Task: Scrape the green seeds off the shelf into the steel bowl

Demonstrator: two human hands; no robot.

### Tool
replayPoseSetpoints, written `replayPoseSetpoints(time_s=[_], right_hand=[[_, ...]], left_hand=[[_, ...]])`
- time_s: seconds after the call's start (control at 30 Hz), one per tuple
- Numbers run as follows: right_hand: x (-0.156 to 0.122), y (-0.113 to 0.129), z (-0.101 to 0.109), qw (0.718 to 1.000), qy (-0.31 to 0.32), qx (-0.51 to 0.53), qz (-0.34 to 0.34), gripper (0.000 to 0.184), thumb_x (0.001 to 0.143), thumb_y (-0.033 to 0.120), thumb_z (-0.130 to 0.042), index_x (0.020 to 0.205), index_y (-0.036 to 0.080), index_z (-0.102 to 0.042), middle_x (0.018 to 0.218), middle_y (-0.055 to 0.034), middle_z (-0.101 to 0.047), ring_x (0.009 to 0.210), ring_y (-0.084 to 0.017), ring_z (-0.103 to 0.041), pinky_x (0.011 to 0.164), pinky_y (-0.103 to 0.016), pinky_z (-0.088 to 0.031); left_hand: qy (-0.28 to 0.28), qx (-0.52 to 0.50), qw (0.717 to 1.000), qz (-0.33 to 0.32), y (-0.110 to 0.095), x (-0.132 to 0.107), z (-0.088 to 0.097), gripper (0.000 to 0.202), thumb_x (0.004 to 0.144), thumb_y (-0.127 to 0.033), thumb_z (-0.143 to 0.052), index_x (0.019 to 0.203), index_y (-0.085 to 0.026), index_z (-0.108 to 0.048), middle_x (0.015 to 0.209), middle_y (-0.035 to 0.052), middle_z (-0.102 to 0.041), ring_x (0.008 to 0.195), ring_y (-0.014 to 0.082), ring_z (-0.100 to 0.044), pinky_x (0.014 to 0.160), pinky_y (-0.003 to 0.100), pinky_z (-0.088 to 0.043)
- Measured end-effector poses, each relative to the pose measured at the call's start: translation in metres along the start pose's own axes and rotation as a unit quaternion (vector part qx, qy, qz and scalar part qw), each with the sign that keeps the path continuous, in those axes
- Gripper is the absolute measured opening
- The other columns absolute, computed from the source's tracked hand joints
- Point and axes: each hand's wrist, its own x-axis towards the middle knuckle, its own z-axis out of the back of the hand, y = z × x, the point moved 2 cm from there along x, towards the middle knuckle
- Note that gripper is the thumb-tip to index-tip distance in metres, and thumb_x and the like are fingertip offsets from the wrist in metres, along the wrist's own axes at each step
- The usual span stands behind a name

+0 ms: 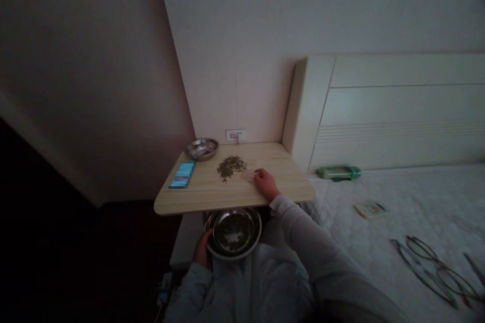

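My left hand point(203, 249) grips the left rim of a steel bowl point(235, 254), held at my lap just below the table's front edge. Dark greenish bits lie around the bowl's bottom. Over the table, my right hand point(267, 184) is closed on a thin, see-through plastic piece point(248, 176), whose exact kind I cannot make out. This piece reaches left to the edge of a loose pile of small dark-green bits point(231, 166), like seeds or dried leaves, spread on the wooden tabletop point(212, 197).
A second steel bowl point(202, 149) stands at the table's back left, with a lit phone point(182, 175) in front of it. Behind is a wall socket point(235, 135). On the bed to the right lie a green bottle point(338, 173), a small booklet point(371, 209) and looped cords or straps point(432, 262).
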Motion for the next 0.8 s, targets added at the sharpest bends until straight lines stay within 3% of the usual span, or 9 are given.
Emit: replayPoseSetpoints(time_s=[0.57, 0.8], right_hand=[[0.0006, -0.0011, -0.0001, 1.000, -0.003, 0.007, 0.006, 0.026, 0.071, 0.019, -0.042, 0.092, 0.015, -0.057, 0.069, -0.0021, -0.059, 0.063, -0.012, -0.050, 0.058, -0.022, -0.035], [0.0017, -0.0033, -0.0024, 1.000, -0.006, 0.019, 0.009, 0.025, 0.070, 0.019, -0.042, 0.090, 0.015, -0.057, 0.065, -0.0010, -0.058, 0.059, -0.011, -0.049, 0.056, -0.022, -0.034]], left_hand=[[-0.013, -0.003, 1.000, 0.026, 0.0000, -0.0050, -0.0016, 0.014, 0.071, -0.019, -0.049, 0.063, -0.013, -0.059, 0.062, 0.0061, -0.064, 0.081, 0.0227, -0.060, 0.072, 0.033, -0.046], [0.012, -0.001, 1.000, 0.001, 0.0023, 0.0029, 0.0045, 0.014, 0.068, -0.019, -0.052, 0.077, -0.013, -0.061, 0.072, 0.0058, -0.066, 0.083, 0.0222, -0.060, 0.073, 0.034, -0.046]])
